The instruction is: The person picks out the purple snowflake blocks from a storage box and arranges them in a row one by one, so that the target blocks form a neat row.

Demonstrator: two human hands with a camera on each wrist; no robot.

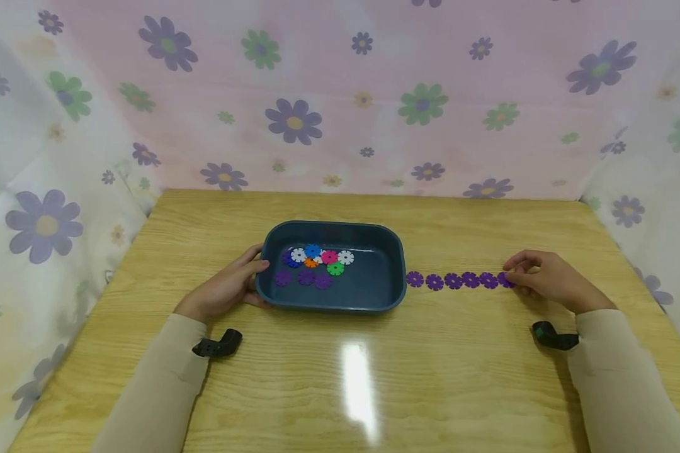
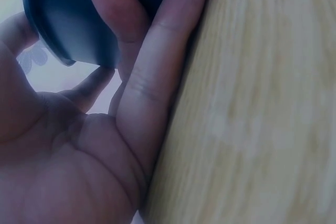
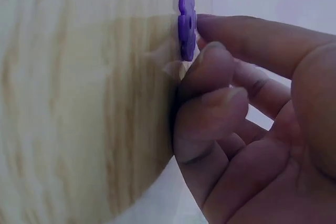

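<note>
Row of purple discs (image 1: 468,277) runs left from right hand (image 1: 549,280), long axis roughly parallel to desk (image 1: 459,377) far edge, other end just beside tray (image 1: 368,283). Right hand, nearer, pinches the end disc (image 1: 505,279); left hand (image 1: 231,283) grips tray's left end.

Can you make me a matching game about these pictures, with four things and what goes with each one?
Things:
1. left hand
2. right hand
3. plastic tub
4. green notched disc

Matches:
A. dark blue-grey
B. at the right end of the purple disc row
C. inside the tub
D. holding the tub's left end

Pairs: 1-D, 2-B, 3-A, 4-C
</note>
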